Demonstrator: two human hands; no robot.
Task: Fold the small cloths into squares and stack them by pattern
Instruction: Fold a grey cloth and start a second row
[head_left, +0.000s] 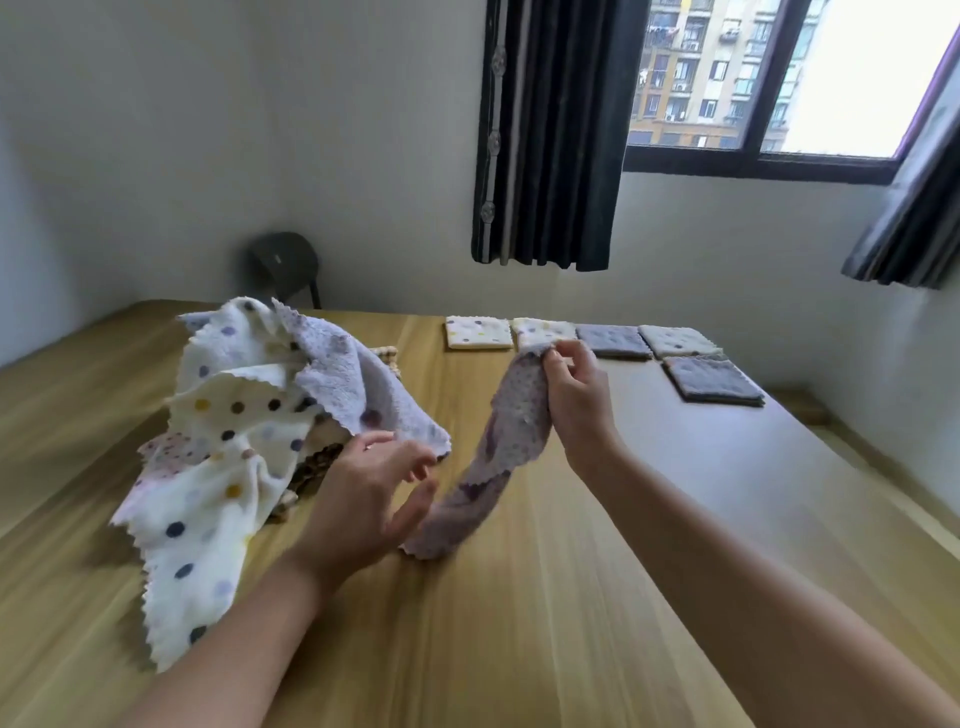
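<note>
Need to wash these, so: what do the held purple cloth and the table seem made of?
Purple cloth: likely fleecy microfibre, matte; nubbly pile, zigzag-cut edges, hangs limp from the right hand. Table: wood or wood-look laminate, smooth, faint sheen; streaky grain.

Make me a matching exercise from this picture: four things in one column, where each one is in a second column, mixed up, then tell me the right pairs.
Things
1. purple cloth
2. pile of unfolded cloths
3. folded squares
4. dark stool

Places
A. beyond the far edge of the table, by the wall
B. hanging from the pinch of the right hand
C. heaped on the table's left side
D. laid flat at the table's far right

Pairs: 1-B, 2-C, 3-D, 4-A
</note>
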